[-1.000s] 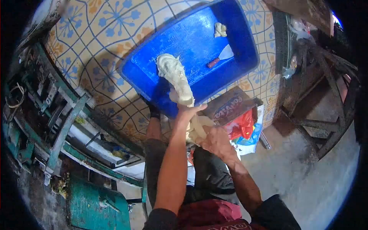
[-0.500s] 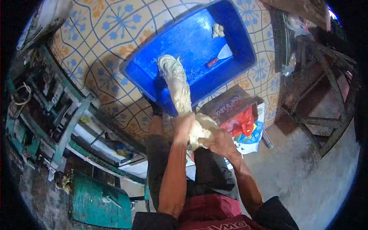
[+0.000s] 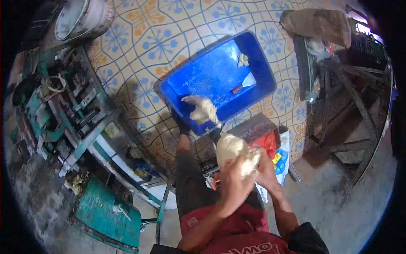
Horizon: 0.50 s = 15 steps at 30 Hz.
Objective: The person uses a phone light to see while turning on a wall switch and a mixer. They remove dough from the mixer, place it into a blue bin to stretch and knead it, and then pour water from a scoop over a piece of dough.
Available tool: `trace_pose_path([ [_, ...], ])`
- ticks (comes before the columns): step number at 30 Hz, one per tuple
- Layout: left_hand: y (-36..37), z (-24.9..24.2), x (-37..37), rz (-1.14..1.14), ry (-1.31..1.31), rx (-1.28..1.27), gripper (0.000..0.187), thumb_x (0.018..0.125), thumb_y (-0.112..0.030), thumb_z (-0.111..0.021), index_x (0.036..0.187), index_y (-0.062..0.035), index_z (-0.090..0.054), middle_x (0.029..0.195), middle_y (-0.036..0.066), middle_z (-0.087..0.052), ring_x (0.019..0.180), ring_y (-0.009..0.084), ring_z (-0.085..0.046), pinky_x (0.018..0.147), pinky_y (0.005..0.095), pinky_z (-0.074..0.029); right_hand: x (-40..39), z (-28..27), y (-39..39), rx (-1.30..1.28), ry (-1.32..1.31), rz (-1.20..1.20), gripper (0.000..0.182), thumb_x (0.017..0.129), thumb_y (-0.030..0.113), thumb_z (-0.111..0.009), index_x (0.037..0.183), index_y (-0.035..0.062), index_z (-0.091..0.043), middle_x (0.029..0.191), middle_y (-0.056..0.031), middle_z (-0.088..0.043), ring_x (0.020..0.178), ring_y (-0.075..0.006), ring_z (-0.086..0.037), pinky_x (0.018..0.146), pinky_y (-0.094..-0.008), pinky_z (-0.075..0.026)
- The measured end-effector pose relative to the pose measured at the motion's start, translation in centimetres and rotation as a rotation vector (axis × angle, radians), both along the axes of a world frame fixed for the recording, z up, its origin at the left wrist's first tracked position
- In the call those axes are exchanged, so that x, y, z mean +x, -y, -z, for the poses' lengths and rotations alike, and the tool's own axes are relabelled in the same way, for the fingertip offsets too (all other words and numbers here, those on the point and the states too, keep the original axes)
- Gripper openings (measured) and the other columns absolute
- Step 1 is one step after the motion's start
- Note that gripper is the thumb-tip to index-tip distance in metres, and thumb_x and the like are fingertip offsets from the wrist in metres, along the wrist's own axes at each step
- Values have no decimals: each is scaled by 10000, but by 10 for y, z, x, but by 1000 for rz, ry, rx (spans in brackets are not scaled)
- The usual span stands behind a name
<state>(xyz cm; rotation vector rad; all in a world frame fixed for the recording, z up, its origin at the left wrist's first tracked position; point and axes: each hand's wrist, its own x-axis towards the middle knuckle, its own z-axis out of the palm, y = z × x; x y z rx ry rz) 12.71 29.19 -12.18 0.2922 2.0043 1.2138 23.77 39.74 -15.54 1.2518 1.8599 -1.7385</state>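
Note:
A pale lump of dough (image 3: 231, 147) is held over my lap, just beyond the near edge of the blue tub. My left hand (image 3: 235, 180) grips it from the near left, fingers curled into it. On its right side my right hand (image 3: 266, 172) is closed on the same dough. Another piece of dough (image 3: 204, 111) sits in the near left part of the blue tub (image 3: 198, 78), apart from my hands. A scraper (image 3: 245, 83) with a red handle lies flat inside, and a small dough scrap (image 3: 242, 60) is near the far right wall.
Right of my knees stands a cardboard box (image 3: 253, 127) with a red plastic bag (image 3: 268, 142). A green metal machine frame (image 3: 84, 131) runs along the left. A white bucket (image 3: 76, 19) is at the far left, and a rusty metal stand (image 3: 351, 101) at the right.
The long stretched dough has come apart. One piece now lies in the tub, the other is in my hands, which have moved right and nearer my body. The view has shifted.

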Motion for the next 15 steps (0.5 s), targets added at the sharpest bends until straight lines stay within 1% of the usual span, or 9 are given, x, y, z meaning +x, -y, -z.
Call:
trace_pose_path([
  [2, -2, -26, 0, -80, 101, 117, 399, 731, -75, -668, 1086, 5, -506, 937, 210, -567, 881, 403, -549, 800, 470, -421, -4, -27, -5, -66, -59, 117, 542, 741, 194, -734, 1190, 41, -471, 1050, -43, -562, 970, -123, -520, 848, -300, -452],
  [3, -1, -34, 1, -143, 166, 154, 421, 758, -131, -699, 1094, 6, -485, 977, 211, -556, 901, 399, -548, 798, 454, -430, -12, -49, -13, 61, -11, 2, 567, 739, 190, -736, 1209, 30, -463, 1062, -58, -578, 988, -143, -542, 858, -310, -454],
  [4, 3, -42, 2, -204, 232, 193, 457, 786, -188, -730, 1102, 6, -463, 1017, 212, -546, 921, 394, -547, 796, 438, -440, -28, -71, -16, 42, -25, 57, 593, 727, 171, -745, 1230, 37, -461, 1070, -88, -613, 983, -141, -564, 852, -317, -464],
  [6, 22, -57, -12, -167, 119, 287, 614, 738, -301, -801, 1121, 14, -440, 1115, 221, -518, 992, 370, -552, 842, 417, -453, -43, -103, -29, 75, -25, -95, 565, 728, 137, -748, 1225, 29, -503, 1049, -126, -654, 908, -158, -617, 804, -321, -493],
  [7, 40, -51, -2, -254, 246, 451, 824, 659, -370, -849, 1221, 37, -406, 1251, 247, -451, 1135, 369, -504, 955, 413, -415, -47, -116, -31, 119, -41, -225, 549, 728, 129, -749, 1216, 26, -520, 1041, -134, -659, 883, -165, -629, 784, -318, -501],
  [10, 107, -82, -22, 112, 12, 354, 990, 631, -425, -851, 1342, 35, -338, 1349, 254, -375, 1230, 391, -426, 1034, 420, -352, -71, -151, -29, 179, -102, -579, 488, 736, 90, -739, 1187, 4, -576, 1063, -160, -661, 839, -208, -671, 741, -318, -522],
  [11, 135, -104, -26, 144, 72, 329, 1014, 673, -425, -822, 1417, 11, -289, 1414, 256, -332, 1319, 381, -338, 1082, 405, -296, -72, -158, -20, 193, -181, -695, 554, 728, 146, -762, 1221, 0, -556, 1070, -171, -658, 858, -211, -673, 752, -318, -519],
  [12, 162, -124, -25, 146, 74, 278, 987, 688, -434, -808, 1412, 10, -306, 1427, 245, -327, 1330, 366, -330, 1085, 403, -294, -76, -162, -9, 197, -267, -823, 625, 720, 202, -784, 1255, -4, -535, 1076, -182, -656, 877, -213, -675, 764, -319, -516],
  [15, 247, -191, -9, 43, 153, 138, 839, 755, -434, -751, 1375, 8, -397, 1449, 232, -330, 1357, 335, -315, 1092, 396, -292, -108, -225, 56, -64, -455, -838, 821, 688, 373, -809, 1324, -20, -468, 1078, -205, -652, 906, -245, -674, 791, -331, -509],
])
